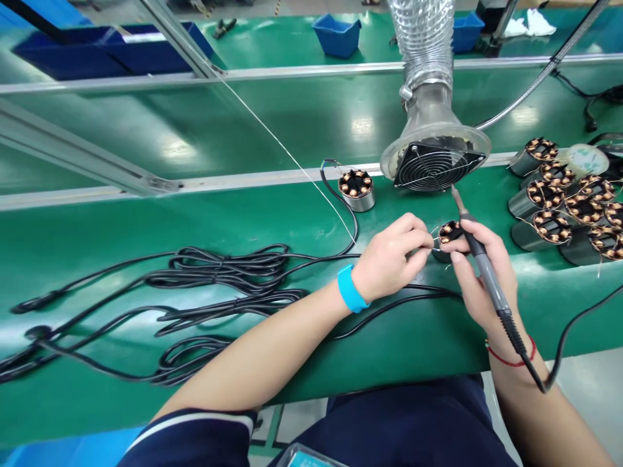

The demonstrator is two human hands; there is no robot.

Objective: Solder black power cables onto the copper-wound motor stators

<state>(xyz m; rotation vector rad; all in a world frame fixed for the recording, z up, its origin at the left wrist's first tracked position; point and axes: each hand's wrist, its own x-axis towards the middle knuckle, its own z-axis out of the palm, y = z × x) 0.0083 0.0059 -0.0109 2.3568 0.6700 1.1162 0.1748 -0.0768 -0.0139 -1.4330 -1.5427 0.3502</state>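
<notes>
My left hand (pixel 396 256), with a blue band on its wrist, pinches a thin wire at the side of a small motor stator with copper coils (pixel 448 233). My right hand (pixel 481 272) grips a soldering iron (pixel 479 256) like a pen, its tip pointing up toward the fan, and its fingers also steady the stator. The stator rests on the green bench (pixel 302 227) between both hands. A second stator (pixel 357 189) with a black cable stands further back to the left.
A fume extractor fan (pixel 435 165) on a ribbed metal duct sits just behind the hands. Several stators (pixel 569 207) are piled at the right. Coiled black cables (pixel 219 285) lie at the left. A thin solder wire (pixel 292 159) runs diagonally. Blue bins (pixel 337 34) stand at the back.
</notes>
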